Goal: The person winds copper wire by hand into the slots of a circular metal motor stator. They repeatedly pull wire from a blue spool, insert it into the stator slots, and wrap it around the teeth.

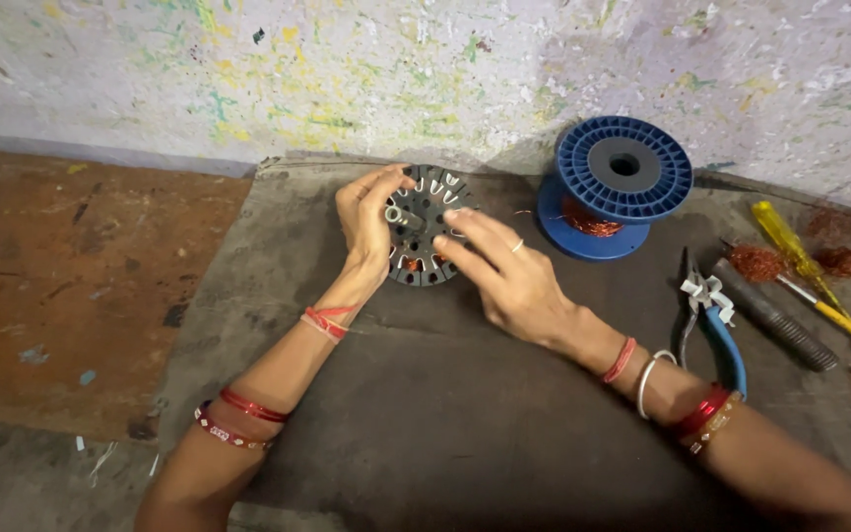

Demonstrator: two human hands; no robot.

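Both forearms reached up over grey mat (425, 414). Left hand (366, 212) gripped round slotted stator core (424, 239) at its left rim, fingers curled; right hand (504, 276) pressed extended fingers on its face (core at mat's far edge). Blue wire spool (613, 182) just right; pliers (706, 320) and yellow screwdriver (810, 271) beyond.

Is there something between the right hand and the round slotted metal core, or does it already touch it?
Nothing visible stands between them: the right hand has fingertips on the slotted core, and the left hand grips its left edge.
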